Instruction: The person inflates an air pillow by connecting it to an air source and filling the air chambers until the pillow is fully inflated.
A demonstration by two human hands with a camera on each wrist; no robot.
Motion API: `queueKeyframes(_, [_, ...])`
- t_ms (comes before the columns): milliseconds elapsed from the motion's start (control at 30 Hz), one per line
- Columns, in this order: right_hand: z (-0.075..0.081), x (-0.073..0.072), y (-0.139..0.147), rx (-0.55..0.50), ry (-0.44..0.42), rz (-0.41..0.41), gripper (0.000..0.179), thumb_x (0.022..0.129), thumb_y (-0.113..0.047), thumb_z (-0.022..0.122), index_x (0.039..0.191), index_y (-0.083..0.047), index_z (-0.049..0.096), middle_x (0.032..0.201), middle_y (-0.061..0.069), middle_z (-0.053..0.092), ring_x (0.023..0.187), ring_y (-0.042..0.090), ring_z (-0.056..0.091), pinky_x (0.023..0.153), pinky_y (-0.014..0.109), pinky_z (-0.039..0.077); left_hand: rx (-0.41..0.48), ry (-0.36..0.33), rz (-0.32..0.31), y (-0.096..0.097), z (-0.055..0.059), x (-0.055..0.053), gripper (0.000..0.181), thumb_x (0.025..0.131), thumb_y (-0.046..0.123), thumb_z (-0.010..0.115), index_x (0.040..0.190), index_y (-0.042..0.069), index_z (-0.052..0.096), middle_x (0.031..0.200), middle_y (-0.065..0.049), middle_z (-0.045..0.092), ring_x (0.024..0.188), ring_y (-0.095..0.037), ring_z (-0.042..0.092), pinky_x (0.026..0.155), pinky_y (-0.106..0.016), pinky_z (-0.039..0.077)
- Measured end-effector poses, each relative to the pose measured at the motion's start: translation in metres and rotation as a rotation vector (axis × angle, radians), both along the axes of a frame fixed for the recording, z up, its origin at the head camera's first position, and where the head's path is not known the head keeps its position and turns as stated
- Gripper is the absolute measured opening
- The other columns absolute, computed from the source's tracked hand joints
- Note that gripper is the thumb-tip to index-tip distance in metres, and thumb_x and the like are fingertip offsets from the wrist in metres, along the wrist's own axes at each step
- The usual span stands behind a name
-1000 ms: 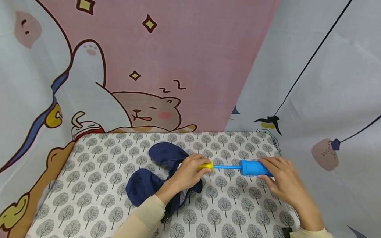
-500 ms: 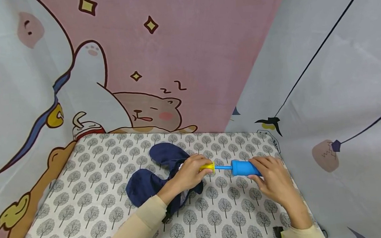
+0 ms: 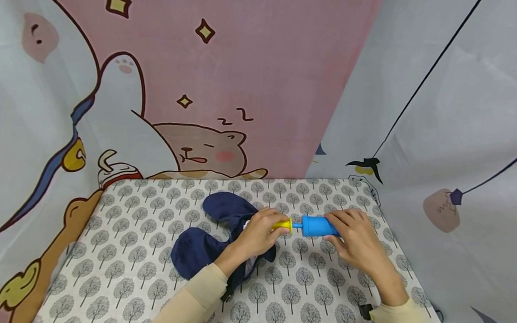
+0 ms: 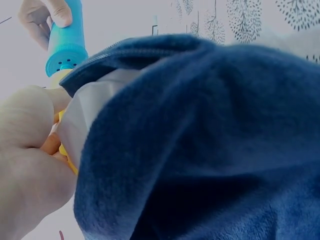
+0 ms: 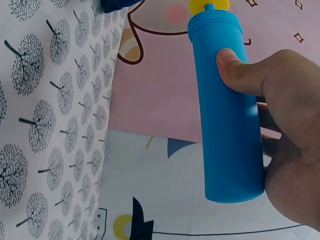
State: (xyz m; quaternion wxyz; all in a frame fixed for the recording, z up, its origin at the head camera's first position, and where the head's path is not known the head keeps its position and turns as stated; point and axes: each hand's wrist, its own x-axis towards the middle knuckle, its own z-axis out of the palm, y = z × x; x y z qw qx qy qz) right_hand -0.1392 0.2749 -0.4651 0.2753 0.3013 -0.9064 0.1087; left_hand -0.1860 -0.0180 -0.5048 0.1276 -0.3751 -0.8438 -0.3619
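Over the tree-print table (image 3: 126,263), right hand (image 3: 358,237) clamped round the blue pump (image 3: 314,226), left hand (image 3: 256,235) gripping its yellow handle (image 3: 283,225), short bit of rod (image 3: 297,225) showing between. Navy cloth (image 3: 195,253) lies on the table, beneath left hand. Table's right edge runs near right wrist; back edge, by pink wall (image 3: 275,80), well apart from both hands.

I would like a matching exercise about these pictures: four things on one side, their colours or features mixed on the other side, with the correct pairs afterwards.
1. cylinder
2. flanged piece
3. soft fabric item
4. table cover

A. navy, with a zip
B. white, printed with trees
C. bright blue
D. plain yellow

Pairs: 1-C, 2-D, 3-A, 4-B
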Motion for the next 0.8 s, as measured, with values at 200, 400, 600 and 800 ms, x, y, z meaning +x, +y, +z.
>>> queueKeyframes(200, [-0.002,-0.001,-0.008,0.006,-0.015,-0.001,0.056,0.078,-0.015,0.102,0.126,0.003,0.08,0.121,0.02,0.082,0.11,0.043,0.071,0.098,0.063,0.055,0.018,-0.001,-0.009,0.002,-0.005,-0.001,0.023,0.103,0.018,0.083,0.123,0.006,0.084,0.108,-0.006,0.08,0.095,-0.018,0.069,0.083,-0.027,0.058])
queueKeyframes(400, [-0.007,-0.001,-0.015,0.009,-0.015,-0.01,0.057,0.077,-0.017,0.104,0.125,0.003,0.08,0.122,0.021,0.081,0.112,0.044,0.071,0.099,0.063,0.054,0.045,0.033,-0.024,0.002,-0.013,-0.005,0.025,0.104,0.021,0.082,0.125,0.006,0.083,0.109,-0.007,0.08,0.095,-0.018,0.069,0.084,-0.027,0.058])
queueKeyframes(600, [-0.007,0.0,-0.01,-0.007,-0.03,-0.013,0.06,0.077,-0.018,0.104,0.128,0.003,0.079,0.124,0.022,0.081,0.114,0.046,0.072,0.1,0.064,0.055,0.017,0.029,-0.047,-0.003,-0.005,-0.003,0.027,0.106,0.02,0.08,0.129,0.006,0.083,0.116,-0.008,0.082,0.103,-0.021,0.074,0.09,-0.031,0.063])
queueKeyframes(800, [-0.005,0.004,0.01,-0.034,-0.042,-0.023,0.062,0.077,-0.016,0.103,0.13,0.004,0.078,0.124,0.024,0.08,0.114,0.048,0.072,0.1,0.067,0.055,-0.032,-0.033,-0.029,-0.009,0.006,0.001,0.025,0.105,0.02,0.08,0.128,0.008,0.083,0.121,-0.007,0.082,0.109,-0.021,0.076,0.094,-0.033,0.065])
